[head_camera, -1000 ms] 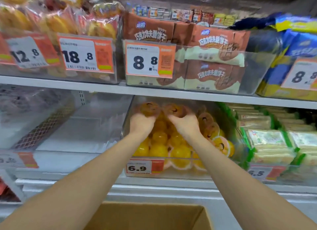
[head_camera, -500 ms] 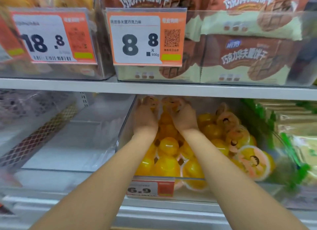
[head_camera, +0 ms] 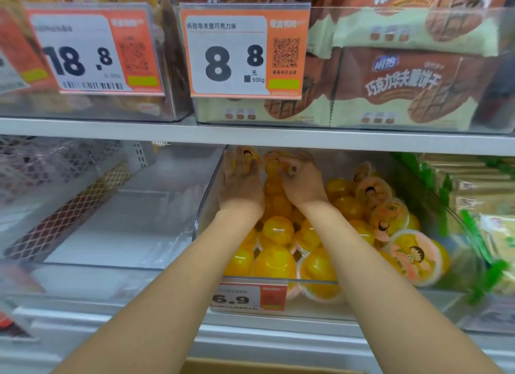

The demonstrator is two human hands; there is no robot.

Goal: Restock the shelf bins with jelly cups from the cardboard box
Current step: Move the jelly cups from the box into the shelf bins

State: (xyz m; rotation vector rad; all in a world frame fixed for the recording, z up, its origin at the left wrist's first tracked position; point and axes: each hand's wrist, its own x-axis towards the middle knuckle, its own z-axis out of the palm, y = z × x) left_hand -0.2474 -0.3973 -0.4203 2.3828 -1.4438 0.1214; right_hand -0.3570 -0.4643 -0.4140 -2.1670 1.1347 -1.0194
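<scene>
Your left hand (head_camera: pixel 241 185) and right hand (head_camera: pixel 302 184) reach deep into the clear shelf bin (head_camera: pixel 362 286); each hand's fingers pinch one jelly cup (head_camera: pixel 246 157) at the rear, above the stacked yellow cups (head_camera: pixel 274 262); cardboard box (head_camera: pixel 250 366) edge below.

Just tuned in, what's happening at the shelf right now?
A person is restocking a clear shelf bin tagged 6.9. The left hand and right hand each hold a jelly cup at the bin's back, above the yellow cups already piled there. The neighbouring bin on the left looks empty.
</scene>
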